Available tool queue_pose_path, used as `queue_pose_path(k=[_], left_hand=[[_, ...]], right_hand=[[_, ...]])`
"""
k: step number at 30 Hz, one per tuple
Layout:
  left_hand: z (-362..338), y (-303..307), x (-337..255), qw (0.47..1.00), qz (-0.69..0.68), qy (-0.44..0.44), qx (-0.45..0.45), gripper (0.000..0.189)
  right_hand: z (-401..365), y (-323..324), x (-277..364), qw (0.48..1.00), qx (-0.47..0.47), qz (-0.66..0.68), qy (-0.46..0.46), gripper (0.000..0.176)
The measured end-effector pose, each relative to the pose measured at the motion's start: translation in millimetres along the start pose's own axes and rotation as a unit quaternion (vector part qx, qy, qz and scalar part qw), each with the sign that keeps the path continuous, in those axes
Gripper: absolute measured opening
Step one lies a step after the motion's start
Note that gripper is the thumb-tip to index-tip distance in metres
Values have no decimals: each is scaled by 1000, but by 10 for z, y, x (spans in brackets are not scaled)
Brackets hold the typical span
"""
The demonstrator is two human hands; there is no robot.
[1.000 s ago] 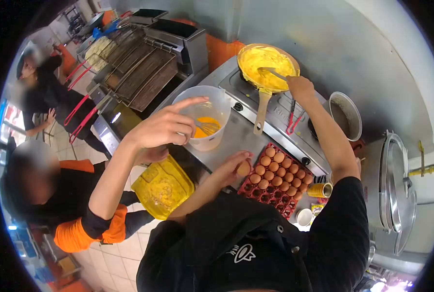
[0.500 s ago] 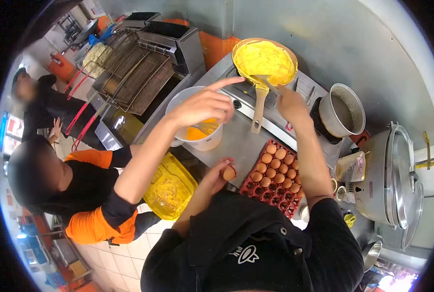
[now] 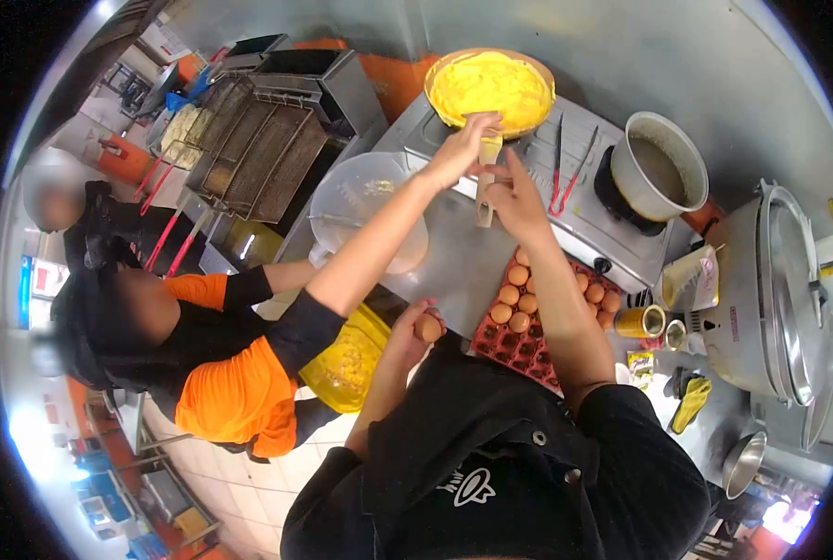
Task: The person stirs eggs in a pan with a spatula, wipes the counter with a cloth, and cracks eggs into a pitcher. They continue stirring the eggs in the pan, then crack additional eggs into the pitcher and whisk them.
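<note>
My left hand is closed around a brown egg, low in front of my apron. Over the front of the stove, my right hand has its fingers apart, the index finger stretched out, right beside the pale handle of a frying pan. That frying pan holds a yellow egg mixture. A co-worker's hand is at the upper part of the same handle. Beneath my right forearm lies a red egg tray with several brown eggs.
Red-handled tongs lie on the stove beside a pot. At left are a clear bucket, a yellow tub, fryer baskets and the co-worker in orange sleeves. A large cooker stands right.
My right hand has moved back from the pan to its handle; the spatula it held is out of sight. The co-worker's hand has moved from pointing onto the handle. My left hand still holds the egg.
</note>
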State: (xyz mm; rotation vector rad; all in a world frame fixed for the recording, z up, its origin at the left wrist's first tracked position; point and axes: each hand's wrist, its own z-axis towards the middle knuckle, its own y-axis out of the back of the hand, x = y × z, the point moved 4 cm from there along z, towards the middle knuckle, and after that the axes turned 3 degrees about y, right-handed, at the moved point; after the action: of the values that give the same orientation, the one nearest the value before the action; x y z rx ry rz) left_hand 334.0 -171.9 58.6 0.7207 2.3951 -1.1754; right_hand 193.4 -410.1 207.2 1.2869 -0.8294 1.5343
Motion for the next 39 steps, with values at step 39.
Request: queue_pose_path(k=[39], left_hand=[[-1179, 300, -239, 919, 261, -200, 218, 34]], right_hand=[[-4512, 74, -632, 940, -138, -47, -309, 24]])
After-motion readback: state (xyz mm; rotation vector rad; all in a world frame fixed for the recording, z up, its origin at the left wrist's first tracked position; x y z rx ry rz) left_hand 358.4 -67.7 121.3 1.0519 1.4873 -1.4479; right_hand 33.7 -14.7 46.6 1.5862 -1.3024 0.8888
